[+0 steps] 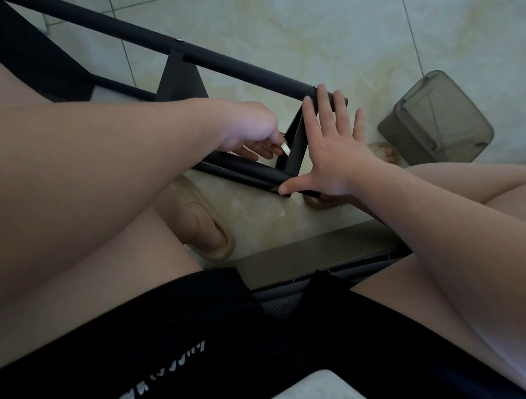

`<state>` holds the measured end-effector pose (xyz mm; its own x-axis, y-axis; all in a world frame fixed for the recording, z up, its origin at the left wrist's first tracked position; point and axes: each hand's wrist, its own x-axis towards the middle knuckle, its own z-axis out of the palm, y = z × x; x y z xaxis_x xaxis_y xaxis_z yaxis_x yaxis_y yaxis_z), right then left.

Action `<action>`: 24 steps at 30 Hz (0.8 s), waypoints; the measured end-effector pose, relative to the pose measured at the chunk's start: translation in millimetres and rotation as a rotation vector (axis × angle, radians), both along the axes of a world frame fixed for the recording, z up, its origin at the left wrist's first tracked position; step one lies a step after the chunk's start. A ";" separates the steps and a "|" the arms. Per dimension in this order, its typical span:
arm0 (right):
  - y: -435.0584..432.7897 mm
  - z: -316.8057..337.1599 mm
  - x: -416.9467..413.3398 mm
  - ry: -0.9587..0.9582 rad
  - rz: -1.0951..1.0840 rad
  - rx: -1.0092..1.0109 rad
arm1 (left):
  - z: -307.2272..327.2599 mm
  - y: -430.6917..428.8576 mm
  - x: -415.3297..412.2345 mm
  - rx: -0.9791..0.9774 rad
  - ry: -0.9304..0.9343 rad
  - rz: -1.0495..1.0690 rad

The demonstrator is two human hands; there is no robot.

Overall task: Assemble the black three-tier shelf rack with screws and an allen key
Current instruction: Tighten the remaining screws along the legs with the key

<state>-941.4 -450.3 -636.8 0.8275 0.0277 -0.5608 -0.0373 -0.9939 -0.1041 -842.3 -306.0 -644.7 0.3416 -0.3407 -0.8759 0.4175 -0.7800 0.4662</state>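
Observation:
The black shelf rack (236, 65) lies on its side across the tiled floor, its long tubes running from upper left to the centre. A black shelf panel (296, 146) stands between the two tube ends. My right hand (332, 148) is spread flat against the outer face of that panel, fingers straight, thumb on the near tube's end. My left hand (252, 130) reaches inside the frame and pinches a small silvery allen key (285, 148) against the panel's inner side. A screw head (180, 39) shows on the far tube.
A translucent grey lidded container (437, 119) stands on the floor to the right of the rack. My feet in beige slippers (201, 221) are under the rack's end. My bare legs and black shorts fill the foreground.

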 end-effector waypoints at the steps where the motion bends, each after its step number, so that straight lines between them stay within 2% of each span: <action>1: -0.3 -0.5 -0.4 -0.001 0.005 0.002 | 0.1 0.1 0.3 0.005 -0.011 -0.006; 14: -2.0 -7.4 -3.5 0.005 0.010 0.020 | 2.6 6.2 2.5 0.033 -0.098 -0.154; 24: -1.7 -6.8 -3.8 0.012 0.009 0.031 | 6.5 12.8 1.6 0.037 -0.178 -0.365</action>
